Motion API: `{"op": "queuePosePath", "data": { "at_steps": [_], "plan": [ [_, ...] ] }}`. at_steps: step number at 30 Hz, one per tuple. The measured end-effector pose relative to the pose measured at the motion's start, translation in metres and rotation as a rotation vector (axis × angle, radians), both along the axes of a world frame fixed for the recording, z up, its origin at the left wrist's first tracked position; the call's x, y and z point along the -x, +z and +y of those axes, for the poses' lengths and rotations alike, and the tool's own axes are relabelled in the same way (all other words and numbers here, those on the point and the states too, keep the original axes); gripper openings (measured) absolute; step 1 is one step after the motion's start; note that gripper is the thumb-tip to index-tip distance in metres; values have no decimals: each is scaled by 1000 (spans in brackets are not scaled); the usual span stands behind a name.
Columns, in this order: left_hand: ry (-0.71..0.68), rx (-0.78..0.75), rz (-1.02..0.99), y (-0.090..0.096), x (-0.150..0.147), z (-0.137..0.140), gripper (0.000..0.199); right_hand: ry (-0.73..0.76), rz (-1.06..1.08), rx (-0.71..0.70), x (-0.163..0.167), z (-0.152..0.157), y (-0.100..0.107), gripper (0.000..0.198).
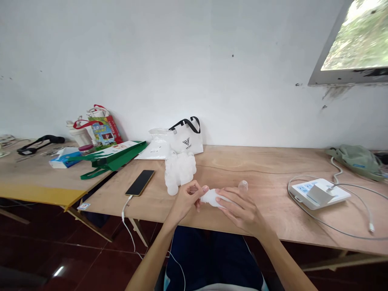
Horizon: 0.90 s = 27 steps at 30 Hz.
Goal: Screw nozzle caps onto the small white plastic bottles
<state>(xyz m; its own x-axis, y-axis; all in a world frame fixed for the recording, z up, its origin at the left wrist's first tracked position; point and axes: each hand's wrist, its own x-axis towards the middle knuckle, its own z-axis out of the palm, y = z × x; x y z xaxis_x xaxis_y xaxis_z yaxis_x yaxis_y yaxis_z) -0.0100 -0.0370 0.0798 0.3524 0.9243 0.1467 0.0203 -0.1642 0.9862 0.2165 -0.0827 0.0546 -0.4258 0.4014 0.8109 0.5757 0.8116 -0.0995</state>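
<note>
A small white translucent plastic bottle [211, 197] lies on its side between my hands, its narrow end to the left, just above the table's front part. The fingers of my right hand [239, 206] are wrapped over its body. With thumb and fingers closed, my left hand [188, 198] pinches at the narrow end; whether a small part sits between those fingertips is hidden. Just behind my right hand stands a clear plastic cap [243, 185]. A cluster of similar white bottles [179, 171] stands behind my left hand.
Left on the wooden table [260, 161] lies a phone [140, 182] with a white cable. Behind the bottles are a white tote bag [188, 141] and a plastic packet [155, 147]. A power strip [319, 193] with looping cables and a green cloth bag [354, 159] occupy the right.
</note>
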Motion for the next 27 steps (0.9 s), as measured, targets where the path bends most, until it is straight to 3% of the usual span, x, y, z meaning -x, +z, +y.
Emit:
{"op": "queuePosePath", "data": {
  "at_steps": [3, 7, 10, 14, 18, 20, 23, 25, 27],
  "plan": [
    [-24, -109, -31, 6, 3, -2, 33, -42, 236, 288, 1, 0, -2, 40],
    [-120, -185, -52, 14, 6, -9, 50, -47, 465, 625, 0, 0, 0, 30],
    [-72, -151, -95, 12, 3, -11, 62, -48, 534, 715, 3, 0, 2, 33],
    [104, -135, -123, -4, -15, -4, 37, -86, 614, 763, 12, 5, -2, 33],
    [352, -261, 45, -20, -25, 5, 30, -223, 671, 728, 10, 18, -13, 33],
    [344, -320, 207, -32, -13, -1, 32, -277, 661, 709, 1, 21, -16, 35],
    [330, -369, 438, -67, 24, -31, 57, -286, 668, 689, -16, 18, -19, 37],
    [174, -291, 648, -101, 48, -60, 59, -296, 659, 658, -25, 9, -20, 37],
    [18, -144, 914, -132, 60, -87, 47, -305, 607, 627, -30, -1, -23, 36]
  ]
}}
